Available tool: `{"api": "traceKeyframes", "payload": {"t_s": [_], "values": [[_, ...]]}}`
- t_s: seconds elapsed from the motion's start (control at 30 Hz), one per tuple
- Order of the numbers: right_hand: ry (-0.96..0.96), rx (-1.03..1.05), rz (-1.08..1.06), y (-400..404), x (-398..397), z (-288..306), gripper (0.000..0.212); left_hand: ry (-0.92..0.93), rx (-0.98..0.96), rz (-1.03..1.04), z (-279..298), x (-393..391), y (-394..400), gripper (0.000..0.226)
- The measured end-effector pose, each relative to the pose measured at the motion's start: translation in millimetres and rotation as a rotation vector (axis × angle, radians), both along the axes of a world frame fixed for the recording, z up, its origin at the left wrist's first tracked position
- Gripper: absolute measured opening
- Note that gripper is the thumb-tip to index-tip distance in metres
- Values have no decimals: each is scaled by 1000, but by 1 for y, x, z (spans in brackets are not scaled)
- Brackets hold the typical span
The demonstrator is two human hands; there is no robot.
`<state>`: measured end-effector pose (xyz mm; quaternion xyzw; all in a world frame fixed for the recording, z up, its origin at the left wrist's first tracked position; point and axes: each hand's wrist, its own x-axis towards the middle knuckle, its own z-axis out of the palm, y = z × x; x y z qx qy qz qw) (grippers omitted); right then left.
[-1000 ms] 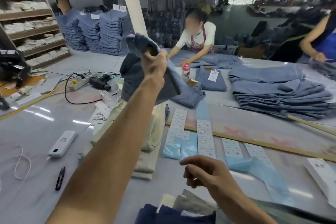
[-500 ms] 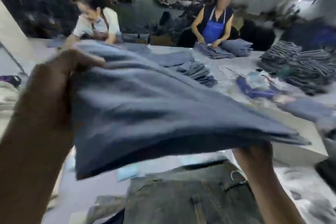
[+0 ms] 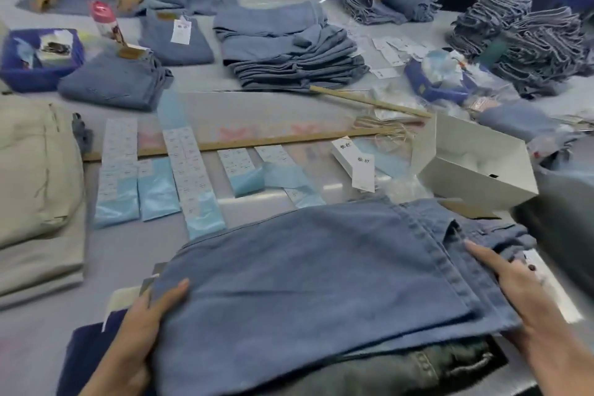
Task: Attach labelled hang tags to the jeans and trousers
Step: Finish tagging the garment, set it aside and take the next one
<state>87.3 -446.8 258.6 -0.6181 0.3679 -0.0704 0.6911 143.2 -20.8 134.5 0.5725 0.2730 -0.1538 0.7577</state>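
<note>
A folded pair of blue jeans [image 3: 321,283] lies flat in front of me on top of dark grey-green trousers [image 3: 418,366]. My left hand [image 3: 141,325] grips its left edge, thumb on top and fingers underneath. At the waistband end, my right hand [image 3: 527,296] holds the right edge with one digit stretched over the denim. White hang tags [image 3: 363,167] with handwriting lie just beyond the jeans. Strips of small printed labels [image 3: 189,167] on blue backing are spread across the table.
Folded beige trousers [image 3: 35,190] are stacked at the left, and a navy garment [image 3: 83,350] lies under my left arm. An open white box [image 3: 475,164] stands at the right. A long wooden stick [image 3: 257,141], stacked jeans [image 3: 289,51] and a blue basket [image 3: 29,71] lie beyond. Two people work at the far side.
My left hand had the jeans lifted high; both hands swung them through the air and laid them flat on the pile before me. My view has dropped to the table.
</note>
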Motion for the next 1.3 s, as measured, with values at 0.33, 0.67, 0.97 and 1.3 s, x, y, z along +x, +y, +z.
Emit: {"api": "traceKeyframes", "payload": {"t_s": [0.33, 0.67, 0.97, 1.3], "values": [[-140, 71, -151, -8, -37, 2, 41, 12, 639, -190, 1, -19, 49, 49], [394, -980, 520, 48, -39, 17, 95, -835, 940, -898, 58, 66, -162, 59], [55, -703, 372, 54, -44, 13, 77, -1040, 365, -904, 74, 100, -210, 25], [-91, -1382, 835, 12, -12, 10, 63, -940, -244, -1194, 127, 102, -142, 32]]}}
